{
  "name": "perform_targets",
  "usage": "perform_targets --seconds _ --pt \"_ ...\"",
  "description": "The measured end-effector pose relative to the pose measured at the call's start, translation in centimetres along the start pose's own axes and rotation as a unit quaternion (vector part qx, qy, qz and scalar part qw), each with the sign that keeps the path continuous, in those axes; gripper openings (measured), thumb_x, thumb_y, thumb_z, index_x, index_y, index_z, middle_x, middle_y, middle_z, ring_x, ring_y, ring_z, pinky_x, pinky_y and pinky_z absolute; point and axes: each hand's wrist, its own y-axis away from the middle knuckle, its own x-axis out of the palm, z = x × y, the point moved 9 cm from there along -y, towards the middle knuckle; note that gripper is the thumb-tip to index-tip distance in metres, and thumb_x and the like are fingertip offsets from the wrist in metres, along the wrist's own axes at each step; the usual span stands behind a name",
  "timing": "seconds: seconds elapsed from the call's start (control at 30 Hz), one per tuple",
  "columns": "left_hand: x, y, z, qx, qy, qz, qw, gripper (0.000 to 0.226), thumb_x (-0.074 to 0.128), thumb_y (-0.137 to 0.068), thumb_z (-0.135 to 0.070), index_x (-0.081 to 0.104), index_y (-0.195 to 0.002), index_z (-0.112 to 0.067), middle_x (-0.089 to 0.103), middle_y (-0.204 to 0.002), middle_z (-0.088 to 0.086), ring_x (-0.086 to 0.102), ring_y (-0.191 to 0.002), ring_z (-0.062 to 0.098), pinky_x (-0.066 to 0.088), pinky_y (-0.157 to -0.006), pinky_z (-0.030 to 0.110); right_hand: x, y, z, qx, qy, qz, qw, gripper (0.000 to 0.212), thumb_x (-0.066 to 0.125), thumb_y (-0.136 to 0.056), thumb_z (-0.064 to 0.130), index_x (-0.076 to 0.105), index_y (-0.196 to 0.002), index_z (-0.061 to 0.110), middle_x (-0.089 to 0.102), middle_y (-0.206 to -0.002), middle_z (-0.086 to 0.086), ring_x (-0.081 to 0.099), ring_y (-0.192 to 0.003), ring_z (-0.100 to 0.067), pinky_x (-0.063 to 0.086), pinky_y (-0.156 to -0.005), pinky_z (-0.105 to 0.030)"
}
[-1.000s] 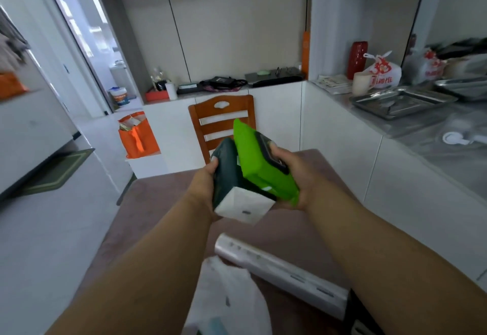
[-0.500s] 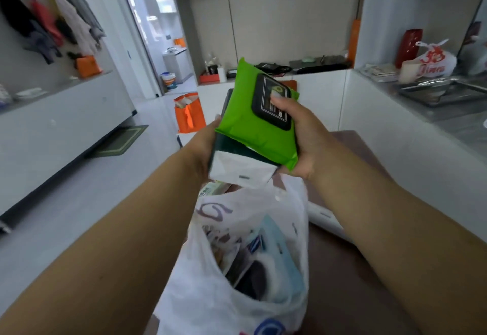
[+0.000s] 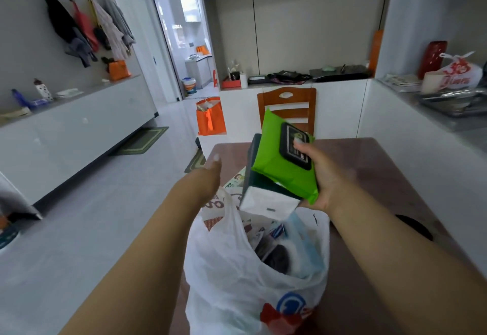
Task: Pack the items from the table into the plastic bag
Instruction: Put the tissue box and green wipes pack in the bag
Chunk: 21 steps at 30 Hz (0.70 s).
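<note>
Wipes pack gripped by right hand, left hand free

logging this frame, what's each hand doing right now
Left hand: open, holding nothing.
Right hand: closed on the green pack and dark pack.

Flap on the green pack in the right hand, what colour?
Black, with pale printing, on the bright green pack; head view.

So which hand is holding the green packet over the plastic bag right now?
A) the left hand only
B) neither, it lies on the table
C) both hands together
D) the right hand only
D: the right hand alone grips the green packet and the dark pack under it above the plastic bag; the left hand is off them, open.
</note>
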Motion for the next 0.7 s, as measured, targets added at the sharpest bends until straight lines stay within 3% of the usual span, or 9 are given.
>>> perform_targets --seconds 0.07,0.13,0.23,0.3,0.43,0.5,0.57,0.67,0.7 --pt "1.1 0.4 0.5 -0.045 0.112 0.022 0.992 0.075 0.011 -0.095 -0.062 0.046 -0.14 -0.012 0.063 -0.117 0.026 0.063 -0.087 0.03 0.048 -0.088 0.043 -0.3 0.1 -0.5 0.007 0.015 -0.012 1.0 0.035 0.079 -0.054 0.045 0.08 -0.077 0.019 0.077 -0.084 -0.011 0.074 -0.07 -0.029 0.059 -0.069 -0.043" --pt "2.1 0.7 0.3 -0.057 0.262 0.035 0.963 0.072 0.019 -0.095 -0.065 0.047 -0.139 -0.014 0.058 -0.128 0.026 0.06 -0.104 0.035 0.044 -0.097 0.046 -0.7 0.2 -1.0 0.021 0.032 -0.02 0.999 0.033 0.08 -0.052 0.042 0.081 -0.075 0.018 0.077 -0.084 -0.012 0.074 -0.07 -0.029 0.059 -0.07 -0.044" --pt "2.3 1.4 0.0 -0.071 0.512 0.027 0.855 0.056 0.036 -0.095 -0.059 0.059 -0.111 -0.011 0.059 -0.122 0.021 0.061 -0.103 0.034 0.047 -0.094 0.047 -0.9 0.4 -1.4 0.041 0.059 -0.018 0.997 0.032 0.082 -0.053 0.038 0.081 -0.076 0.016 0.077 -0.086 -0.014 0.074 -0.073 -0.03 0.06 -0.066 -0.042" --pt "1.5 1.6 0.4 -0.072 0.589 0.001 0.805 0.048 0.041 -0.094 -0.058 0.057 -0.096 -0.013 0.061 -0.108 0.019 0.065 -0.088 0.032 0.057 -0.075 0.044 -1.0 0.5 -1.6 0.053 0.067 -0.022 0.996 0.035 0.083 -0.053 0.035 0.081 -0.081 0.014 0.077 -0.089 -0.016 0.075 -0.075 -0.031 0.06 -0.066 -0.042" --pt "-0.4 3.1 0.6 -0.041 0.563 -0.023 0.825 0.058 0.031 -0.089 -0.07 0.06 -0.097 -0.021 0.064 -0.095 0.009 0.063 -0.068 0.023 0.044 -0.035 0.019 0.3 1.0 -6.1 0.153 0.172 -0.032 0.973 0.029 0.081 -0.065 0.038 0.077 -0.086 0.018 0.078 -0.087 -0.012 0.075 -0.075 -0.027 0.06 -0.078 -0.042" --pt "-0.4 3.9 0.2 -0.033 0.547 -0.004 0.837 0.069 0.027 -0.085 -0.077 0.06 -0.11 -0.022 0.061 -0.109 0.012 0.058 -0.066 0.021 0.042 -0.035 0.019 0.8 1.3 -8.7 0.206 0.343 -0.045 0.915 0.045 0.076 -0.073 0.046 0.068 -0.104 0.015 0.076 -0.093 -0.001 0.072 -0.078 -0.02 0.058 -0.069 -0.029" --pt "-0.2 4.4 0.2 -0.035 0.542 0.001 0.84 0.074 0.026 -0.084 -0.078 0.057 -0.12 -0.022 0.056 -0.123 0.014 0.053 -0.065 0.02 0.041 -0.035 0.018 1.5 0.7 -8.8 0.186 0.529 -0.066 0.826 0.053 0.065 -0.079 0.055 0.06 -0.116 0.018 0.065 -0.114 -0.002 0.063 -0.099 -0.021 0.049 -0.079 -0.029" --pt "-0.2 4.9 0.7 -0.055 0.553 0.007 0.831 0.077 0.026 -0.084 -0.078 0.056 -0.126 -0.021 0.054 -0.131 0.014 0.049 -0.064 0.019 0.039 -0.031 0.015 2.6 0.5 -2.8 -0.01 0.642 -0.188 0.743 0.032 0.055 -0.081 0.058 0.058 -0.078 0.026 0.066 -0.095 -0.003 0.061 -0.076 -0.015 0.053 -0.069 -0.03" --pt "-0.2 4.9 0.8 -0.058 0.557 0.009 0.828 0.078 0.025 -0.083 -0.078 0.056 -0.126 -0.02 0.054 -0.133 0.014 0.049 -0.063 0.018 0.038 -0.031 0.015 2.8 1.0 0.0 -0.091 0.675 -0.246 0.69 0.034 0.054 -0.081 0.057 0.059 -0.082 0.024 0.064 -0.096 -0.004 0.06 -0.079 -0.017 0.054 -0.071 -0.032"
